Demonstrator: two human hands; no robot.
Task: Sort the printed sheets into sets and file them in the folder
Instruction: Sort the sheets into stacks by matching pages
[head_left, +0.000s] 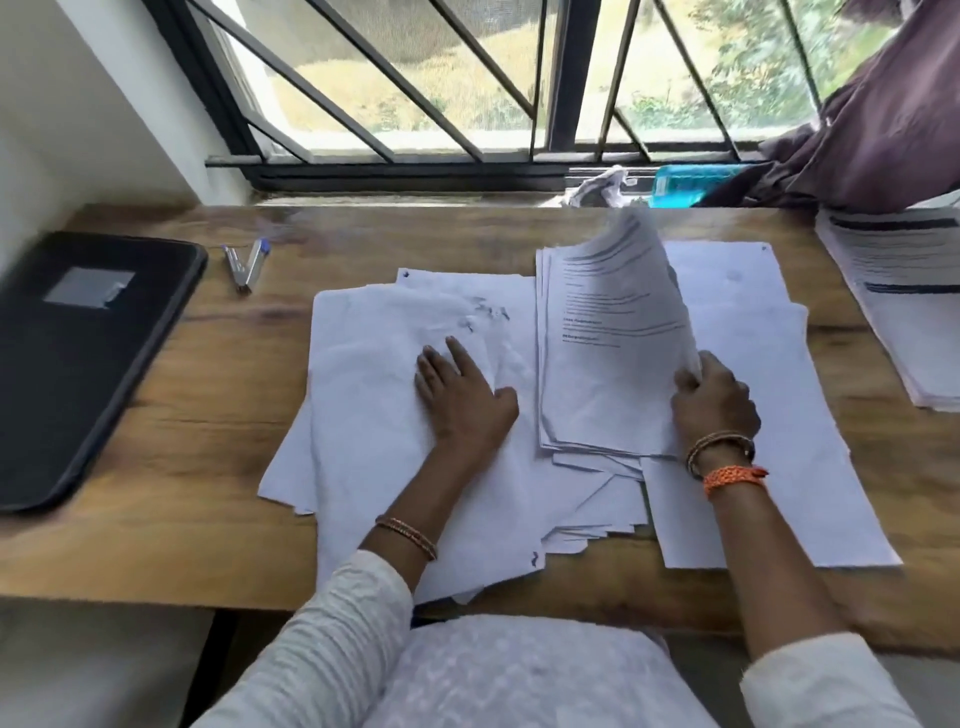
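Note:
A loose spread of face-down white sheets (374, 415) covers the middle of the wooden desk. My left hand (460, 397) rests flat on them with fingers straight. Right of it lies a stack of printed sheets (592, 374), face up. My right hand (714, 400) grips the right edge of the stack's top sheet (634, 270) and lifts it, so the sheet curls up and leftward. More blank-side sheets (769, 415) lie under and to the right of my right hand. A black zipped folder (78, 358) lies closed at the desk's left end.
Two pens (247, 267) lie near the folder's far corner. Another pile of printed sheets (904, 291) sits at the desk's right edge. Behind the desk is a barred window with a blue packet (691, 182), crumpled paper (602, 187) and a purple curtain (883, 119).

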